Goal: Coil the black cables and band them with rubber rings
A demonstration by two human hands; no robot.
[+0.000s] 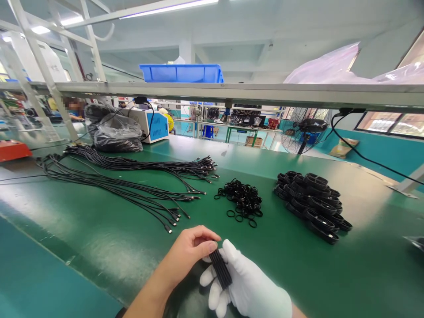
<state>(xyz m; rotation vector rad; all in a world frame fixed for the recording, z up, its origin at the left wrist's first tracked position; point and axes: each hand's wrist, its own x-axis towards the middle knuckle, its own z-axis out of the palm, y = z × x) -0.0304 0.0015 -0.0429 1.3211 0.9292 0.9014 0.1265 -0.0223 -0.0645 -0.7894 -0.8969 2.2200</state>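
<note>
A folded bundle of black cable (221, 269) sits between my two hands above the near edge of the bench. My right hand (247, 280), in a white glove, cradles it with the fingers curled beneath. Bare, my left hand (195, 247) pinches the bundle's upper end between thumb and fingers. Just beyond lies a heap of small black rubber rings (243, 198). Loose straight cables with plug ends (145, 163) stretch across the bench on the left. Over to the right, coiled cable bundles (313, 203) are piled up.
The green bench top (109, 247) has a shelf (232, 92) above it, bearing a blue bin (182, 73). At the back left stand a plastic bag (117, 130) and a blue-and-white machine (154, 124). A fan (304, 128) is behind the bench.
</note>
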